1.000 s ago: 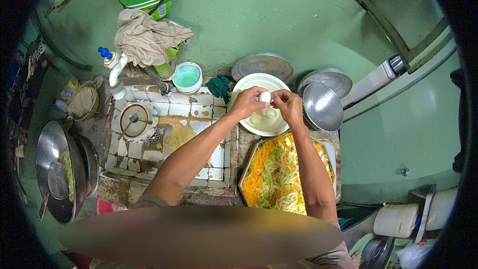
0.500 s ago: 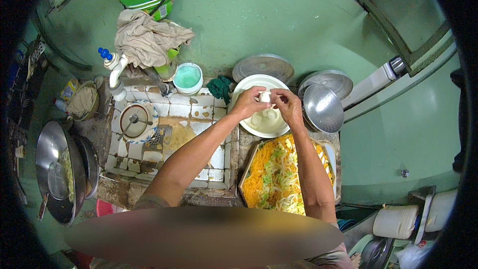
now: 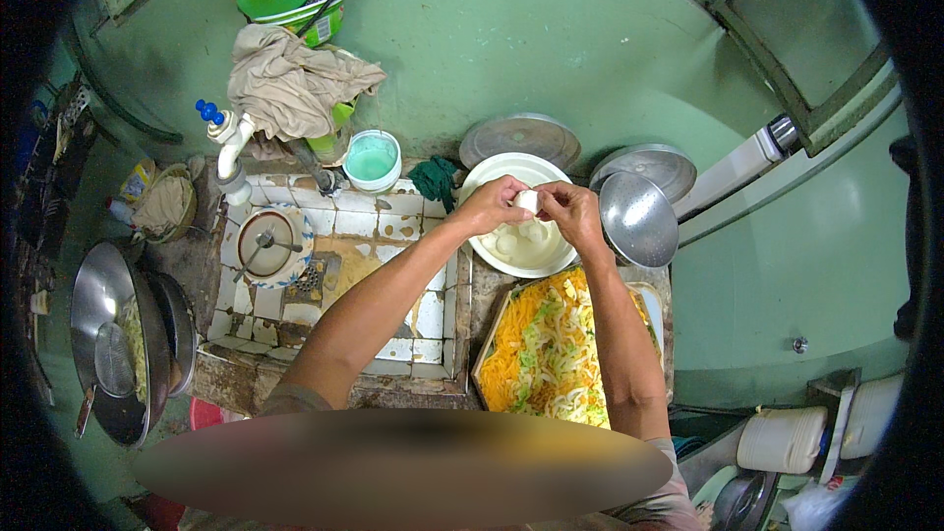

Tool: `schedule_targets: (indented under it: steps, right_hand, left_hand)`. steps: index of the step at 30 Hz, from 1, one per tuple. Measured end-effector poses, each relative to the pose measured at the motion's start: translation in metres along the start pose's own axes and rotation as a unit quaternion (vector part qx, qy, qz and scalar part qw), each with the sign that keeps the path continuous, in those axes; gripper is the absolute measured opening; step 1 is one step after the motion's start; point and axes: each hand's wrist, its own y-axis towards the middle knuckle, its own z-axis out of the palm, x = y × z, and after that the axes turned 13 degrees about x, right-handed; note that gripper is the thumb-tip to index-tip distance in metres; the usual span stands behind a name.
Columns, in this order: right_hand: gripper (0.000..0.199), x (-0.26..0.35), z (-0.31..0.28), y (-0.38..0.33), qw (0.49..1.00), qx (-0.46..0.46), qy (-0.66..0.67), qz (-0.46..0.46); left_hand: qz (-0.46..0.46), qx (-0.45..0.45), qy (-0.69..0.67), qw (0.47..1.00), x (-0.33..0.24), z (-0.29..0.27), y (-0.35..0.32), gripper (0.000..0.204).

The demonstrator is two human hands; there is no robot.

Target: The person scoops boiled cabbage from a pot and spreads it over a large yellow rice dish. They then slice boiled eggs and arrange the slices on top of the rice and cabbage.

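Over a white bowl (image 3: 479,177), I hold a white boiled egg (image 3: 527,201) between my two hands. My left hand (image 3: 492,207) grips it from the left with thumb and fingers. From the other side, the bent fingers of my right hand (image 3: 575,213) pinch at its surface. Several pale, rounded eggs (image 3: 511,240) lie in liquid inside the bowl, partly covered by my hands. Below my right forearm is an angular tray (image 3: 480,374) of shredded orange, green and pale food.
A tiled sink (image 3: 428,320) lies left, holding a patterned basin (image 3: 277,244) with utensils. A tap (image 3: 232,152) rises behind it. Metal lids (image 3: 521,141) and a perforated metal bowl (image 3: 639,219) stand by the wall. Far left is a wok (image 3: 98,285). A teal-filled tub (image 3: 372,159) sits behind the sink.
The egg has turned slightly between my fingers, and both hands sit a little lower in the view. My right fingers have shifted closer against it.
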Motion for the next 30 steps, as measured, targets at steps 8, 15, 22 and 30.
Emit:
schedule_targets:
  steps: [8,15,22,30]
  right_hand:
    - [0.018,-0.007,0.004,0.001,0.997,-0.033,0.072,0.006]
    - [0.022,-0.002,0.003,0.001,0.999,-0.002,0.052,-0.011]
    - [0.019,0.004,-0.002,0.0,0.995,0.001,-0.089,-0.04]
    - [0.023,-0.012,0.005,0.0,0.995,-0.044,0.093,0.015]
  left_hand:
    - [-0.001,0.007,0.011,1.0,0.012,-0.002,0.006,0.055]
    - [0.015,-0.069,0.187,0.98,0.003,0.005,0.006,0.051]
    - [-0.014,-0.033,0.122,0.992,-0.004,0.005,0.003,0.05]
    - [-0.003,0.006,0.051,0.999,-0.009,0.006,-0.003,0.054]
